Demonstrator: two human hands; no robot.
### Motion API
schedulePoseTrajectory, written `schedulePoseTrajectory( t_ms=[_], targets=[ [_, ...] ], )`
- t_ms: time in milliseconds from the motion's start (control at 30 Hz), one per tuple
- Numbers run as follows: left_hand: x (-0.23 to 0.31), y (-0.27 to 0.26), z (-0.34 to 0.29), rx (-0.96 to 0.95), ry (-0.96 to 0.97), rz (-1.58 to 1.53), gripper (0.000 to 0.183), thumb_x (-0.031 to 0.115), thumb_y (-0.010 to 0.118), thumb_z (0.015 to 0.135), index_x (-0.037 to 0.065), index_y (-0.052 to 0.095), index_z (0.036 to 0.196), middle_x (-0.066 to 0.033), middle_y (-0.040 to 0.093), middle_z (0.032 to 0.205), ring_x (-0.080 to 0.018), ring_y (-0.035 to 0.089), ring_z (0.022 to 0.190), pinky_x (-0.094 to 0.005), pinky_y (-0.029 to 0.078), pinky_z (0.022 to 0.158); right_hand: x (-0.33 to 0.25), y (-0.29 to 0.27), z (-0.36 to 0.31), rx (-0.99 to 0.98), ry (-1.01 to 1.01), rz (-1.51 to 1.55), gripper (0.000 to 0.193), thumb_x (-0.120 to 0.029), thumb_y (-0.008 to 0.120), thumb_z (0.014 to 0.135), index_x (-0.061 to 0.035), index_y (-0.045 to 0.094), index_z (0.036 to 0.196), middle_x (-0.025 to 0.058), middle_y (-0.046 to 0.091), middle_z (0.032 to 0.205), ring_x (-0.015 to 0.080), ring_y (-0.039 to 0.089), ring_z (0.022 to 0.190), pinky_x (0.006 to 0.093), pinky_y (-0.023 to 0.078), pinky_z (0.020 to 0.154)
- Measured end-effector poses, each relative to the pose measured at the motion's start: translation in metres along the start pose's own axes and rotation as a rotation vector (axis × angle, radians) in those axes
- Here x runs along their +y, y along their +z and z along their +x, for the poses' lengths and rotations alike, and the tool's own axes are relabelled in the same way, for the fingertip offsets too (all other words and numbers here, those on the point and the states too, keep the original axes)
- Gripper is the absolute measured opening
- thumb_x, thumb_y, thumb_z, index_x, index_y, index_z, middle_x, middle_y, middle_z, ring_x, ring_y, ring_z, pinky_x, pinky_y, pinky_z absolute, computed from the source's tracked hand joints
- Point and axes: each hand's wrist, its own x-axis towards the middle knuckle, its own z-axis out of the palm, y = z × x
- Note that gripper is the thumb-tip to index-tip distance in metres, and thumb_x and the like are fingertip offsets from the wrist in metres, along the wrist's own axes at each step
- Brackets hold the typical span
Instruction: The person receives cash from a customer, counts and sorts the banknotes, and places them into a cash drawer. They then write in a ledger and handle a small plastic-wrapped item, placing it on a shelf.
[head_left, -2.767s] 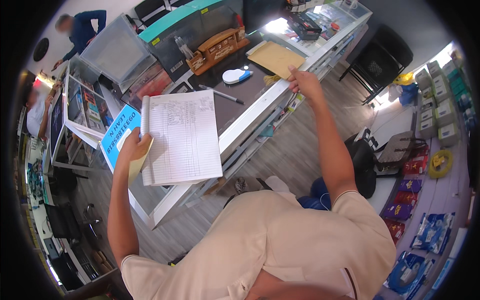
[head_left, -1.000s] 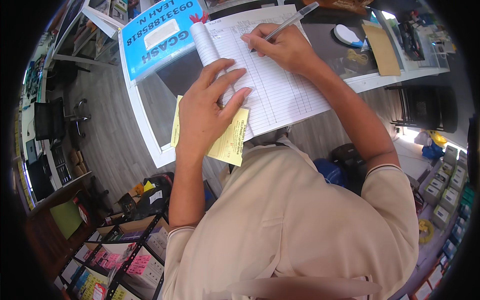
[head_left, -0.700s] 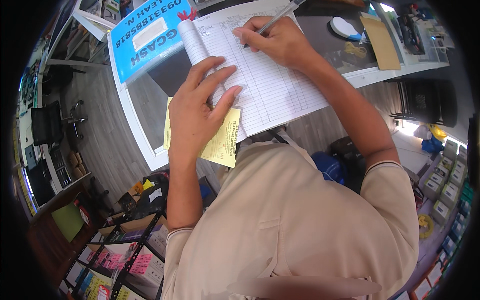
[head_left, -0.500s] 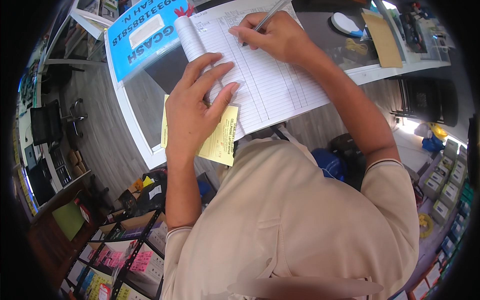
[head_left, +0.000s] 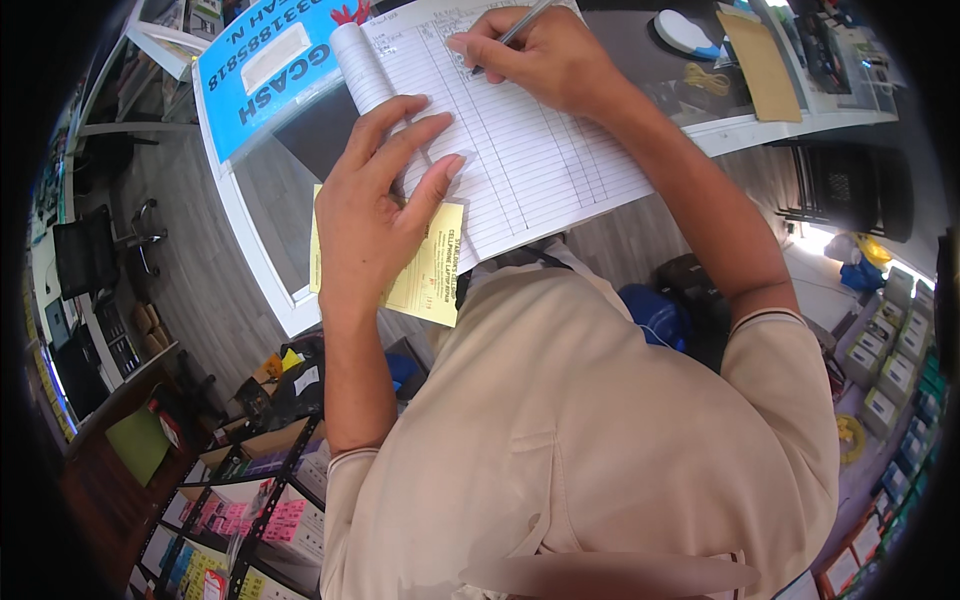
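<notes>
Shelving with stacked coloured packets [head_left: 250, 510] stood far below and left of the white ruled ledger book [head_left: 520, 140], down at floor level. A blue rectangular sign with white edging [head_left: 270, 70] lay on the surface [head_left: 700, 120] just left of the ledger, touching its rolled-back pages.

The left hand [head_left: 375, 205] lay flat at the ledger's lower left corner, fingers spread and open, its grip closed on nothing; the fingertips pressed on the ruled page while the palm covered a yellow printed paper slip [head_left: 425, 265]. That slip stuck out from under the palm, partly on the ledger's lower edge and partly hanging past the edge of the surface.

The ledger itself lay open on the surface, tilted, with its left-hand pages curled over into a roll at the upper left.

The right hand [head_left: 545, 55] rested at the ledger's top edge, its grip closed around a slim silver pen [head_left: 520, 25], whose tip touched the upper lines of the page.

Right of the ledger, on the darker part of the surface, lay a white and blue oval computer mouse [head_left: 685, 30], and just right of that a flat brown paper envelope [head_left: 762, 60]. A dark chair [head_left: 850, 190] stood on the floor below and right of the ledger, well apart from it.
</notes>
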Motion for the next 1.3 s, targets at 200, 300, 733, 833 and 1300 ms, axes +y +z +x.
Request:
schedulePoseTrajectory(
  t_ms=[200, 300, 733, 833, 1300],
  targets=[
    [0.0005, -0.0010, -0.0016, -0.019, -0.038, -0.008, 0.033, 0.026, 0.080, 0.088, 0.018, 0.077, 0.120, 0.0002, 0.067, 0.133, -0.0217, 0.071, 0.107, -0.0323, 0.060, 0.078, -0.0016, -0.0024, 0.0006, -0.034, 0.003, -0.039, 0.035, -0.030, 0.070, 0.098, 0.0017, 0.072, 0.084, 0.0105, 0.068, 0.069, 0.0154, 0.060, 0.064, 0.0348, 0.049, 0.062],
    [0.0003, -0.0012, -0.0012, -0.017, -0.030, -0.011, 0.033, 0.026, 0.080, 0.088, 0.019, 0.077, 0.120, 0.0002, 0.067, 0.133, -0.0217, 0.071, 0.107, -0.0323, 0.060, 0.078, -0.0025, -0.0041, 0.0010, -0.053, -0.007, 0.006, 0.035, -0.031, 0.070, 0.098, 0.0017, 0.072, 0.084, 0.0101, 0.068, 0.069, 0.0158, 0.060, 0.064, 0.0348, 0.048, 0.061],
    [0.0029, -0.0017, -0.0016, -0.037, -0.086, -0.039, 0.033, 0.027, 0.078, 0.089, 0.019, 0.078, 0.121, 0.0008, 0.066, 0.135, -0.0202, 0.069, 0.111, -0.0316, 0.057, 0.081, -0.0019, -0.0061, 0.0025, -0.050, 0.012, -0.031, 0.035, -0.032, 0.068, 0.099, 0.0001, 0.071, 0.084, 0.0094, 0.067, 0.068, 0.0164, 0.060, 0.064, 0.0357, 0.047, 0.061],
    [0.0052, -0.0027, -0.0021, -0.062, -0.134, -0.073, 0.032, 0.025, 0.076, 0.090, 0.020, 0.078, 0.122, -0.0003, 0.066, 0.138, -0.0213, 0.065, 0.121, -0.0340, 0.053, 0.094, -0.0021, -0.0069, 0.0026, -0.074, 0.020, -0.048, 0.036, -0.032, 0.067, 0.099, -0.0001, 0.070, 0.083, 0.0094, 0.067, 0.068, 0.0166, 0.060, 0.064, 0.0359, 0.047, 0.060],
    [0.0004, 0.0001, -0.0019, -0.018, -0.062, -0.011, 0.033, 0.029, 0.079, 0.089, 0.020, 0.078, 0.121, 0.0019, 0.067, 0.135, -0.0199, 0.070, 0.108, -0.0313, 0.059, 0.076, 0.0001, -0.0099, 0.0066, -0.083, -0.038, -0.123, 0.039, -0.035, 0.064, 0.100, 0.0000, 0.070, 0.084, 0.0128, 0.067, 0.068, 0.0214, 0.062, 0.064, 0.0385, 0.048, 0.062]
  ],
)
